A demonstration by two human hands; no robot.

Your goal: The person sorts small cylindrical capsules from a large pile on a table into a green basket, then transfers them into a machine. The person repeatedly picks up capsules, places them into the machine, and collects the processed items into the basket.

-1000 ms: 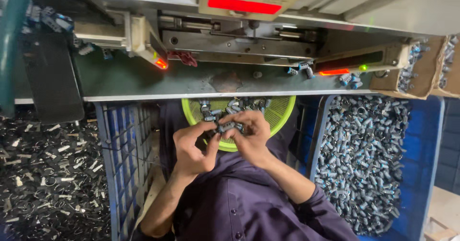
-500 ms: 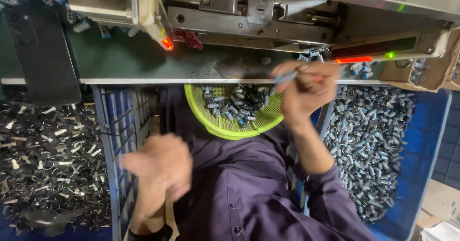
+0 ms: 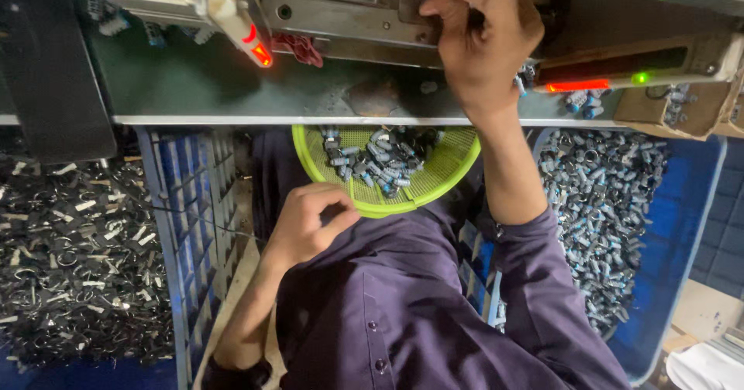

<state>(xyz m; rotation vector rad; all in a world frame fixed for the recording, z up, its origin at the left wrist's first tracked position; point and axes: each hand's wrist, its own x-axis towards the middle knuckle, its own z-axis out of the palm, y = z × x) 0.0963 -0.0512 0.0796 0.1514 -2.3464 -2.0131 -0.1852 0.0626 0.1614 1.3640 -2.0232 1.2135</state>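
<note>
Reaching up to the grey metal machine (image 3: pixel 349 3) at the back of the green table (image 3: pixel 194 88).

The right hand (image 3: pixel 480 37) was raised to the machine, fingers pinched on something too hidden to tell. The left hand (image 3: pixel 310 223) rested loosely curled, grasping nothing visible, just beside the lime-green basket (image 3: pixel 434 185) of small metal parts on the lap. Red lights (image 3: pixel 262 53) glowed on the machine. A blue bin (image 3: pixel 701 204) of silvery parts sat at the right, well apart from a blue crate (image 3: pixel 186 204) and dark clips at the left.

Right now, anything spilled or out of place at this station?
A few small metal parts lie loose on the green bench by the red light bar, outside the yellow-green basket and blue crate. Nothing else stands out.
</note>
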